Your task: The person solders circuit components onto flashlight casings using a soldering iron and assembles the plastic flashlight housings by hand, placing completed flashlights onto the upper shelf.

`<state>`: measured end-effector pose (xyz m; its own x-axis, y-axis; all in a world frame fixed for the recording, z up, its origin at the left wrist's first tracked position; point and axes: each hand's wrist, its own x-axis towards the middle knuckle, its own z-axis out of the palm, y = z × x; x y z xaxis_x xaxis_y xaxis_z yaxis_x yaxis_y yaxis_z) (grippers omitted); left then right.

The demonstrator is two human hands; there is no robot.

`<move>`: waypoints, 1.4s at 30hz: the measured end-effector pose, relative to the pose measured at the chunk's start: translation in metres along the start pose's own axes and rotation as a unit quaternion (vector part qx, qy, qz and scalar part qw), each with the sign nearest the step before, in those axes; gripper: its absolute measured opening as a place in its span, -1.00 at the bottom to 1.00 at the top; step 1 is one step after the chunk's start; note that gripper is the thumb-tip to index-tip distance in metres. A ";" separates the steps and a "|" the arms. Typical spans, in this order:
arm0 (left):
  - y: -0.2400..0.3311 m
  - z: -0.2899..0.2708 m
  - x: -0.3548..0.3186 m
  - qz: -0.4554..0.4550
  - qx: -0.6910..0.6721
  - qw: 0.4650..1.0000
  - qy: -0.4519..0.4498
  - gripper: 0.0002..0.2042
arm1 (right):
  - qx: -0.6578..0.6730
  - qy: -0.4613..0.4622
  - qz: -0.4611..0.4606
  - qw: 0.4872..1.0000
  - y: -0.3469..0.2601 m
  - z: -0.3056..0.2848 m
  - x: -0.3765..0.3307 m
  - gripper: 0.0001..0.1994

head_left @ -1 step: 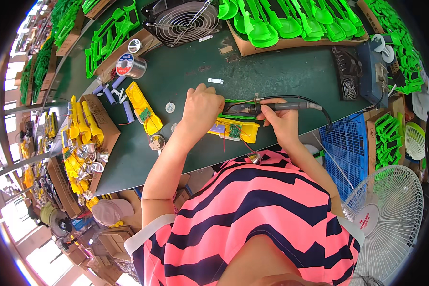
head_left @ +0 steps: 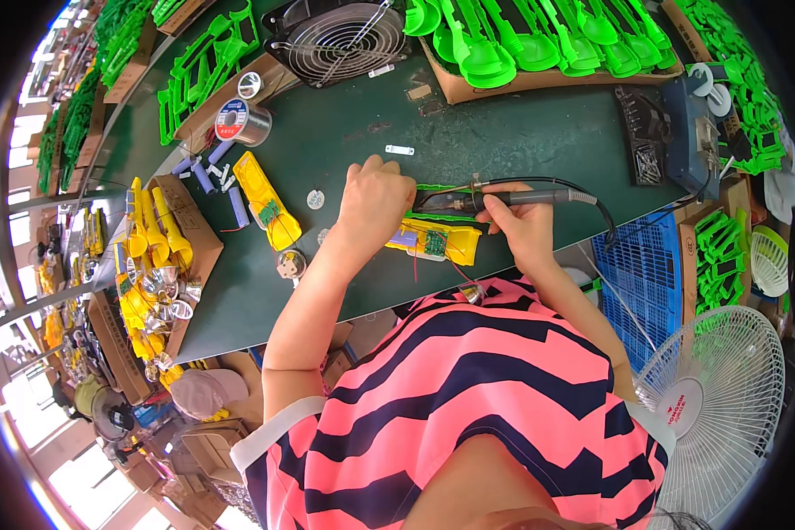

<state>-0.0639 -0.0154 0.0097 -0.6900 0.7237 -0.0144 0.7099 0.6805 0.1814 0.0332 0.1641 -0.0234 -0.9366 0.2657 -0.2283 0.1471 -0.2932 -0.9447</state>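
My right hand (head_left: 521, 221) is closed around a soldering iron (head_left: 543, 197) with a black handle, its cord running off to the right. The iron lies across a green plastic part (head_left: 450, 216) at the near middle of the bench. At the left end of that part my left hand (head_left: 376, 199) is closed in a fist; whatever its fingers hold is hidden beneath it. Just nearer to me rests an open yellow housing (head_left: 461, 245) with a green circuit board (head_left: 435, 243) and a purple cell (head_left: 404, 238) inside. A second yellow housing (head_left: 281, 228) lies left of my left forearm.
Solder spools (head_left: 254, 125), loose purple cells (head_left: 238, 207) and a box of yellow housings (head_left: 199, 238) stand at the left. A fan (head_left: 353, 40) and a carton of green parts (head_left: 539, 81) line the back. A blue station (head_left: 691, 124) and black tray (head_left: 640, 132) sit right.
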 end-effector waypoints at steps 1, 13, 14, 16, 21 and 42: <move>0.000 0.000 0.000 0.001 0.000 1.000 0.000 -0.98 | -0.001 0.001 -0.006 1.000 0.001 0.000 0.000 -0.87; -0.002 0.001 0.006 -0.007 -0.011 1.000 0.008 -0.97 | -0.019 0.035 -0.186 0.982 0.002 -0.020 -0.017 -0.82; -0.003 0.001 0.006 -0.011 -0.013 1.000 0.005 -0.97 | -0.054 0.032 -0.215 0.975 0.002 -0.024 -0.021 -0.79; -0.003 0.000 0.005 -0.014 -0.015 1.000 0.002 -0.98 | -0.200 0.013 -0.236 0.951 -0.007 -0.036 -0.028 -0.77; -0.003 -0.001 0.006 -0.015 -0.026 1.000 0.004 -0.97 | -0.436 0.000 -0.339 0.834 -0.015 -0.044 -0.024 -0.61; 0.045 -0.026 -0.009 0.203 -0.052 0.978 -0.008 -0.86 | -0.383 -0.032 -0.286 0.878 -0.006 -0.046 -0.015 -0.49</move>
<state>-0.0289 0.0057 0.0433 -0.3514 0.9340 0.0646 0.9063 0.3220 0.2736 0.0611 0.2044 -0.0252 -0.9393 0.1095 0.3252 -0.2046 0.5822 -0.7869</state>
